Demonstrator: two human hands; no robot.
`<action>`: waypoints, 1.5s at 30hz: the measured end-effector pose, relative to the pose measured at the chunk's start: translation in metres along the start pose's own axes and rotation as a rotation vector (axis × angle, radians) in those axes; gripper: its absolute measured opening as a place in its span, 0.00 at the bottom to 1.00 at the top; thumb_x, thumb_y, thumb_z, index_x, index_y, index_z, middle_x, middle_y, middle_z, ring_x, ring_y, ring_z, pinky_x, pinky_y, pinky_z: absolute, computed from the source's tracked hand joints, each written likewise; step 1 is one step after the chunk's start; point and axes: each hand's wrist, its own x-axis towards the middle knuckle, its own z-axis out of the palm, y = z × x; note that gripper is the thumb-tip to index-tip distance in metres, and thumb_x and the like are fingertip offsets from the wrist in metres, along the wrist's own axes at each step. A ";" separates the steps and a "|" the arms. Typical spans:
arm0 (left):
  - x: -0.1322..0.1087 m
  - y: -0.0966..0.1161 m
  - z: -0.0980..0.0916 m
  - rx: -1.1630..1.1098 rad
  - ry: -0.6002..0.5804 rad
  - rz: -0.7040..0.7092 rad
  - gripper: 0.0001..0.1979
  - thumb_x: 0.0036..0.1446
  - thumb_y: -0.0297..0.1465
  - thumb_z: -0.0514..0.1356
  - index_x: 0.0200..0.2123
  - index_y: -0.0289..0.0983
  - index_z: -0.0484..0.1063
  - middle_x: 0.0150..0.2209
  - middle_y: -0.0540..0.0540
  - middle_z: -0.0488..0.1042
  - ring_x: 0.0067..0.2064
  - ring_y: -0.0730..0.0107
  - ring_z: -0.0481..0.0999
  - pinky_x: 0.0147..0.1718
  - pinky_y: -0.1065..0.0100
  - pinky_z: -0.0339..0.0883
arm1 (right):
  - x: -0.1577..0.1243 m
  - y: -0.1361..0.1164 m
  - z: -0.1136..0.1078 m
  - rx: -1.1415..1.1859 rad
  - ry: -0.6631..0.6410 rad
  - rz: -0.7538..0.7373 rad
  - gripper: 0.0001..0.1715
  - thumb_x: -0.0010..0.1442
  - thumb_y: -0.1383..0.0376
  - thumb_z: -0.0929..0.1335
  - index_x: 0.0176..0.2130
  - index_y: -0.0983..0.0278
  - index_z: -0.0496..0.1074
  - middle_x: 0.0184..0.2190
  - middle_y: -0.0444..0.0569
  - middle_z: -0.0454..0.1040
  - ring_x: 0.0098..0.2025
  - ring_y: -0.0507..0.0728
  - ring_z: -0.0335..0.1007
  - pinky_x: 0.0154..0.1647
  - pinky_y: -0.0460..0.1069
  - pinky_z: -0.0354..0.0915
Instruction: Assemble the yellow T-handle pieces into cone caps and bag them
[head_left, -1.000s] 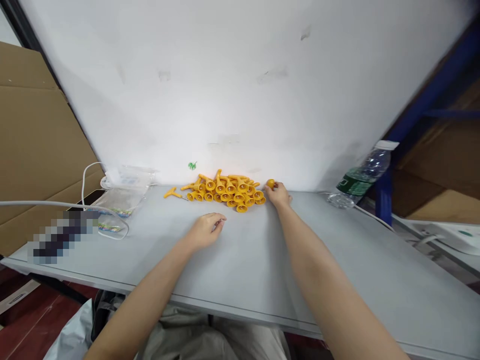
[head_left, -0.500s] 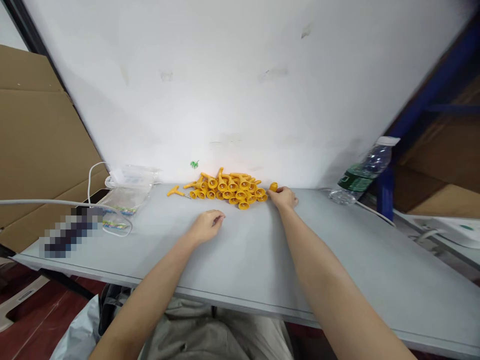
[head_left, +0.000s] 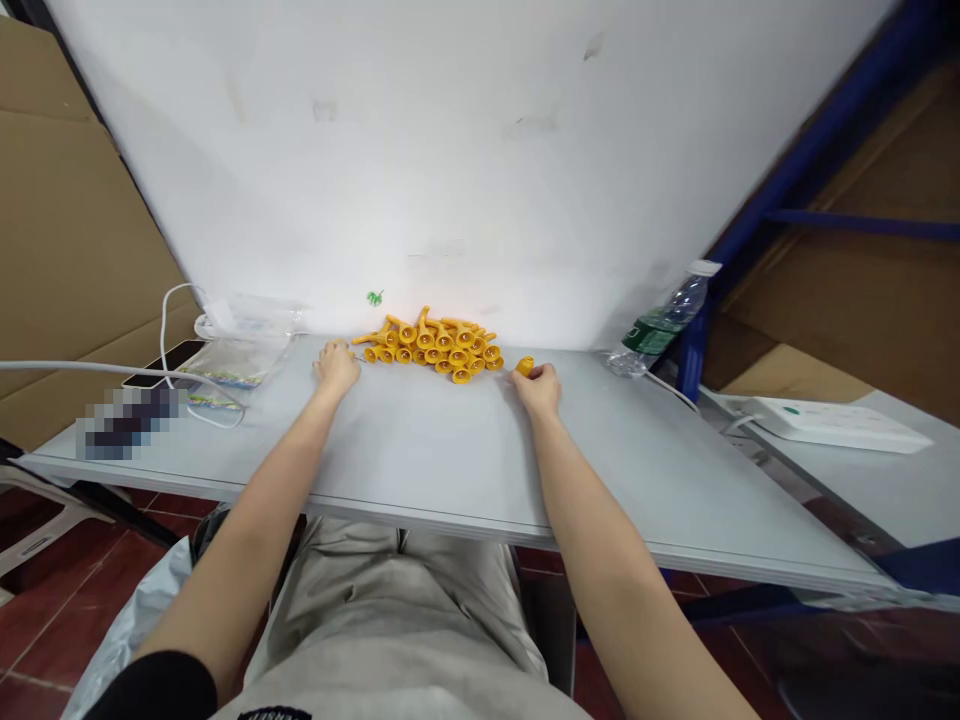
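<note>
Head view. The person's two bare hands at a pile of yellow funnel-shaped pieces on a grey table, set against a white panel. The left hand has changed most: half a second earlier it lay loosely curled in front of the pile with nothing in its grasp; it is now at the pile's left end, fingers bent over the spot where a yellow T-handled piece lay. Only a thin end projects beyond the fingers, so how firmly they have closed cannot be told. The right hand, little changed, pinches a single yellow cup between thumb and fingers, just beside the pile's right end and apart from it. The shift places each hand at a separate piece, with the pile between them undisturbed. Right: a clear bottle leans near the panel. Left: plastic packets lie near a white cable.
</note>
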 end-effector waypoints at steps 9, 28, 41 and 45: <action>0.040 -0.038 0.021 0.170 -0.352 0.165 0.27 0.62 0.33 0.46 0.65 0.44 0.54 0.69 0.40 0.50 0.68 0.50 0.49 0.61 0.45 0.49 | -0.003 -0.003 0.002 0.094 0.062 -0.048 0.16 0.48 0.62 0.68 0.37 0.60 0.61 0.37 0.50 0.75 0.39 0.60 0.72 0.46 0.53 0.64; 0.040 -0.053 -0.012 0.374 -0.295 0.069 0.26 0.54 0.26 0.53 0.58 0.40 0.63 0.59 0.31 0.63 0.60 0.44 0.62 0.57 0.45 0.52 | -0.005 -0.004 0.002 0.248 0.045 -0.131 0.13 0.50 0.62 0.67 0.37 0.61 0.61 0.40 0.50 0.73 0.37 0.55 0.70 0.45 0.52 0.65; 0.051 -0.062 -0.022 0.261 -0.219 0.055 0.14 0.50 0.27 0.63 0.42 0.38 0.72 0.46 0.38 0.75 0.49 0.53 0.74 0.47 0.62 0.65 | -0.006 -0.008 0.003 0.305 0.053 -0.226 0.20 0.54 0.59 0.64 0.46 0.64 0.63 0.49 0.56 0.71 0.42 0.56 0.71 0.48 0.53 0.66; 0.043 -0.047 -0.021 0.000 -0.144 0.043 0.17 0.51 0.23 0.59 0.45 0.40 0.70 0.44 0.43 0.76 0.45 0.60 0.76 0.44 0.64 0.66 | -0.009 -0.012 0.003 0.322 0.070 -0.240 0.22 0.54 0.59 0.64 0.47 0.64 0.62 0.49 0.57 0.70 0.44 0.57 0.71 0.49 0.54 0.65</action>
